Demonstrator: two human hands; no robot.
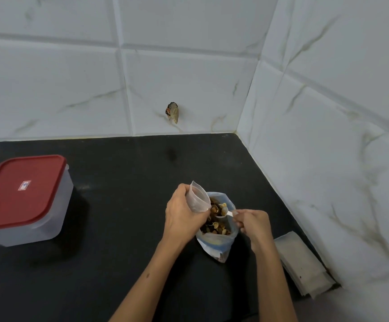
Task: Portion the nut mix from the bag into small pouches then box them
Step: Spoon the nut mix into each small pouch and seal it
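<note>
An open bag of nut mix [216, 242] stands on the black counter [123, 205], its mouth showing brown and pale nuts. My left hand [182, 212] grips a small clear pouch [197, 198] held just over the bag's left rim, its mouth facing the nuts. My right hand [251, 223] pinches the handle of a small white spoon [227, 213] whose bowl, loaded with nuts, sits over the bag beside the pouch's mouth. A clear plastic box with a red lid [23, 196] stands closed at the left.
A stack of flat grey pouches [302, 263] lies at the right against the tiled wall [328, 159]. The counter ends in a wall corner at the back right. A small dark blob [172, 112] clings to the back wall.
</note>
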